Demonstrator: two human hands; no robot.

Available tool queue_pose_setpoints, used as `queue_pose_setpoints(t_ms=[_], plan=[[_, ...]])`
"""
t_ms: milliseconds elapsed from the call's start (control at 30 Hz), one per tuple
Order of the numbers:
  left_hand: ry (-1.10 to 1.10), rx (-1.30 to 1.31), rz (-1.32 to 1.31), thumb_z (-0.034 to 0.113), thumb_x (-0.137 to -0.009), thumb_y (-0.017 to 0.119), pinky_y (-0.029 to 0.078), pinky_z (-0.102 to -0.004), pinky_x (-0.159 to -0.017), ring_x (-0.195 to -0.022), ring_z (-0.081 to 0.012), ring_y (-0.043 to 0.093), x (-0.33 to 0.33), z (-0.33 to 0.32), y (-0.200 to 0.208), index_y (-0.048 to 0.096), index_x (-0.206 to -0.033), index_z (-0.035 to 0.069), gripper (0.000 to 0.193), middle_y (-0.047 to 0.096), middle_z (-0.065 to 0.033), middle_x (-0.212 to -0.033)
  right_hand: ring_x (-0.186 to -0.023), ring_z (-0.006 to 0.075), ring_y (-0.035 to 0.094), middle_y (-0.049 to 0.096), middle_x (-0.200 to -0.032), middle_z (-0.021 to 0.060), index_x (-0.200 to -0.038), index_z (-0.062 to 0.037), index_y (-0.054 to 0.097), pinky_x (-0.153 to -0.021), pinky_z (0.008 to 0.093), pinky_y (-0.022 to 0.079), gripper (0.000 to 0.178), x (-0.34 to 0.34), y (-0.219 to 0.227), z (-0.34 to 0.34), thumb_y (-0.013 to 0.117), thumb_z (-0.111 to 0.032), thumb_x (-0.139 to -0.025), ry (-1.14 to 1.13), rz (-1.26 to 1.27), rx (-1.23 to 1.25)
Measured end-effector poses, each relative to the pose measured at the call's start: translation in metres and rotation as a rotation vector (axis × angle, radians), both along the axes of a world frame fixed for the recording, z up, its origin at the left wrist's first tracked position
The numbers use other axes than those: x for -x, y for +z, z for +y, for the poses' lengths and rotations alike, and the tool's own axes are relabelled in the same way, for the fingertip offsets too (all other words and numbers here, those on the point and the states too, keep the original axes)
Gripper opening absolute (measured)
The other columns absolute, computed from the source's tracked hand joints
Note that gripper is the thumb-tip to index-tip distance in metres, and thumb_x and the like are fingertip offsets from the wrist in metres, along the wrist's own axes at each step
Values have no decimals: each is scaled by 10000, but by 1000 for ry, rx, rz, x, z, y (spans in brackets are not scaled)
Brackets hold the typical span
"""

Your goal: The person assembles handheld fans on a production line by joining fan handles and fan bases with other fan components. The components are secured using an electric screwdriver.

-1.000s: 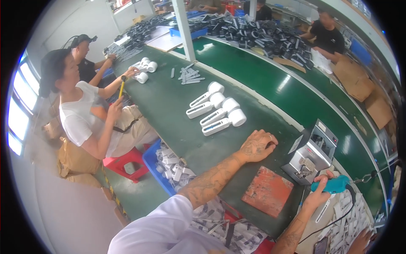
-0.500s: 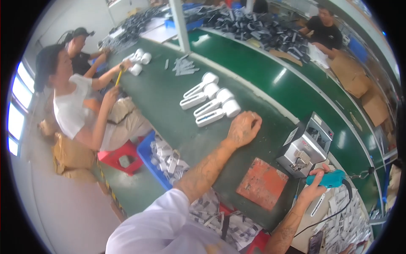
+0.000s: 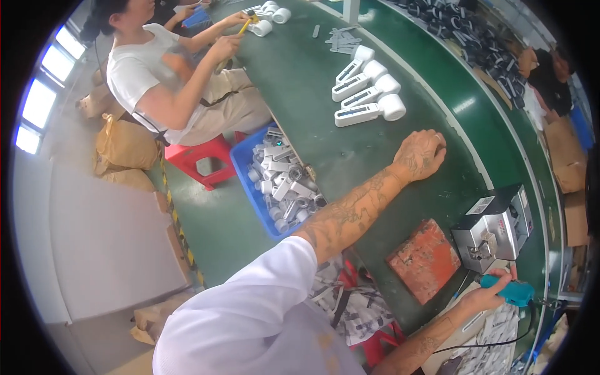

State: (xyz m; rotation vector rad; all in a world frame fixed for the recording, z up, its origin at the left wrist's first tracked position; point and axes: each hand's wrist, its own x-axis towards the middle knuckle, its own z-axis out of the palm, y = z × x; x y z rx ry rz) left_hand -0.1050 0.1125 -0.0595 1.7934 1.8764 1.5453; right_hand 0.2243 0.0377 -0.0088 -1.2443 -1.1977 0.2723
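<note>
My right hand [image 3: 490, 294] is wrapped around a teal power tool [image 3: 519, 294], thumb and fingers pressed against its body, near the right end of the bench [image 3: 356, 156]. The tool lies roughly level, just below a silver machine [image 3: 473, 242], and a thin black cord [image 3: 481, 345] curves away beneath it toward my forearm. Below the tool, many pale strips [image 3: 490, 340] lie in a loose heap.

My left hand [image 3: 417, 156] is over the green top of the bench, palm down, with the fingers loosely bent and a ring on one of them. I see only its back, so I cannot tell whether anything is under the fingertips. Beyond it, four white parts [image 3: 369, 94] lie side by side, each with a round head and a long slotted handle; my hand is near the closest one, but apart from it. Farther up is a small pile of grey strips [image 3: 344, 40].

Between my forearms, a worn red block [image 3: 428, 261] sits flat, just left of the machine. To my left, a blue crate [image 3: 247, 187] full of white and grey parts stands beside the bench. Past it, a co-worker [image 3: 159, 75] on a red stool [image 3: 203, 159] grips a yellow-handled hammer [image 3: 245, 28].
</note>
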Motion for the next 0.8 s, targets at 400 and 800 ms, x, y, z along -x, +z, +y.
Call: queue_pose_setpoints(t_ms=[400, 800], plan=[[-151, 190, -172, 230, -931, 594, 445, -442, -1022, -1007, -310, 668, 16, -12, 14, 690, -1028, 83, 200, 723, -109, -921, -742, 123, 524, 585, -812, 28, -1247, 20, 641, -672, 281, 416, 434, 8, 7, -7, 581, -363, -1051, -21, 32, 47], [-116, -101, -76, 215, -956, 670, 567, -367, -822, -908, -278, 725, 10, 1, 9, 742, -1046, 60, 193, 740, -135, -986, -782, 156, 568, 620, -819, 38, -1086, -12, 634, -769, 333, 451, 280, 21, 15, -103, 599, -285, -1033, -15, 238, 142]])
